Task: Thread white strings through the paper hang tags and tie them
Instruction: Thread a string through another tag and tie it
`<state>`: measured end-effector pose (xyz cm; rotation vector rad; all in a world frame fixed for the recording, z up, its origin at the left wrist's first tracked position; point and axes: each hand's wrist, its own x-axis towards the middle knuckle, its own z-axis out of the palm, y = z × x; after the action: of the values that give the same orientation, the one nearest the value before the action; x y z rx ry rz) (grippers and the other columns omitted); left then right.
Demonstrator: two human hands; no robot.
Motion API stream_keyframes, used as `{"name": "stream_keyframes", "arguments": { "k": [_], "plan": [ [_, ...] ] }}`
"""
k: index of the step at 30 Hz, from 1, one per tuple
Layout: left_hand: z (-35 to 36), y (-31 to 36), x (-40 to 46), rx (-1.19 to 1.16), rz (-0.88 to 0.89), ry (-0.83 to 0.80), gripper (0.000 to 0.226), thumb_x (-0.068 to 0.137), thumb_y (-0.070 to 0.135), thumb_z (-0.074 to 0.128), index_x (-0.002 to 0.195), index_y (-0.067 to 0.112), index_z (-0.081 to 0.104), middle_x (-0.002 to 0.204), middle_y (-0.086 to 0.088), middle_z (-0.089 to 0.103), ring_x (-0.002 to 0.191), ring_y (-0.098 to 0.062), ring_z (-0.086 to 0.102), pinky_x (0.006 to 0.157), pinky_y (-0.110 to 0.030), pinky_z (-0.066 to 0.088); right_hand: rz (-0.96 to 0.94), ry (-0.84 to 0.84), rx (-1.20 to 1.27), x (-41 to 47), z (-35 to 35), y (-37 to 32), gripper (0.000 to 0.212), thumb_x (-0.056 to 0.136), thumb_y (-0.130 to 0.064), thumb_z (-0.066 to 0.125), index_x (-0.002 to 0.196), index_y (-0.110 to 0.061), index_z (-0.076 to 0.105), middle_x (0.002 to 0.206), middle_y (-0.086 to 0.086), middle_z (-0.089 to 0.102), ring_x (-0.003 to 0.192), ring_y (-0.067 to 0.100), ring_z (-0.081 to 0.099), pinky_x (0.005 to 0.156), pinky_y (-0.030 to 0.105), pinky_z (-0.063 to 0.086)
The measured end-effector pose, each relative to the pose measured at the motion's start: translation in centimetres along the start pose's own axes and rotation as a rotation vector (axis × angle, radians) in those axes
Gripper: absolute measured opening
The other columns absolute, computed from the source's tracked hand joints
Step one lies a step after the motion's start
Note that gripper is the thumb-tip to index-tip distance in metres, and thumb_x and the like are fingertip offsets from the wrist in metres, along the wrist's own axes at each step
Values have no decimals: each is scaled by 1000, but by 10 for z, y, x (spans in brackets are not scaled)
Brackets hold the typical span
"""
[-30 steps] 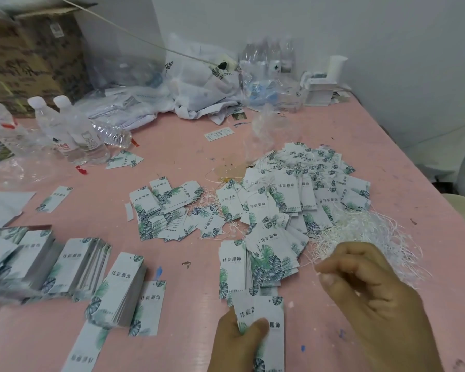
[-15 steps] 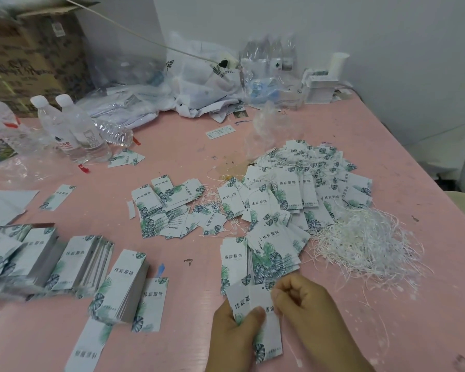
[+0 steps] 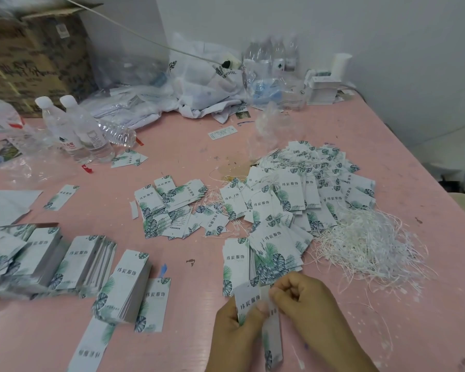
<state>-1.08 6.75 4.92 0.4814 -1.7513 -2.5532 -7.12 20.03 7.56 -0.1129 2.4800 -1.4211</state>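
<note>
Holding hang tags | left hand grips | right hand pinches top

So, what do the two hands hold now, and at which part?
The left hand grips paper hang tags at their middle, thumb on the front. The right hand has curled fingers at the tags' top edge; a string there cannot be told.
</note>
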Motion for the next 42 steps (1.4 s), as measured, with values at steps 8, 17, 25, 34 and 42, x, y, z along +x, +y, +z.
{"name": "stream_keyframes", "arguments": {
  "k": [8, 17, 25, 34, 42],
  "plan": [
    [-7, 2, 7, -98, -135, -29, 31, 73, 23, 68, 100, 11, 79, 99, -28, 73, 90, -40, 72, 70, -36, 59, 62, -137, 293, 4, -3, 10, 15, 85, -9, 73, 92, -19, 64, 51, 0, 52, 48, 10, 47, 51, 18, 40],
    [-9, 3, 11, -78, -192, -90, 35, 68, 16, 78, 101, 5, 78, 95, -30, 72, 82, -36, 72, 67, -37, 58, 74, -283, 326, 8, -11, 8, 11, 83, -5, 73, 88, -7, 63, 51, 1, 60, 47, 14, 51, 51, 22, 45],
    [-10, 7, 12, -100, -159, -36, 35, 59, 6, 78, 94, 0, 72, 79, -22, 72, 61, -25, 68, 52, -29, 54, 189, -374, 403, 8, -12, 4, 15, 81, -5, 74, 76, -4, 61, 47, 7, 54, 38, 13, 44, 42, 22, 39],
    [-7, 4, 14, 4, -90, 52, 40, 38, 27, 86, 72, 10, 78, 70, -18, 73, 57, -21, 68, 50, -27, 53, 201, -392, 433, 7, -13, 7, 20, 82, -8, 76, 72, -6, 59, 42, 7, 49, 34, 13, 38, 39, 20, 31],
    [-10, -2, 13, -29, -93, 53, 32, 41, 21, 87, 70, 11, 76, 67, -16, 70, 56, -20, 65, 50, -29, 53, 218, -420, 521, 3, -9, 9, 22, 71, -20, 81, 68, -12, 61, 44, 8, 49, 35, 11, 38, 37, 18, 32]
  ]
}}
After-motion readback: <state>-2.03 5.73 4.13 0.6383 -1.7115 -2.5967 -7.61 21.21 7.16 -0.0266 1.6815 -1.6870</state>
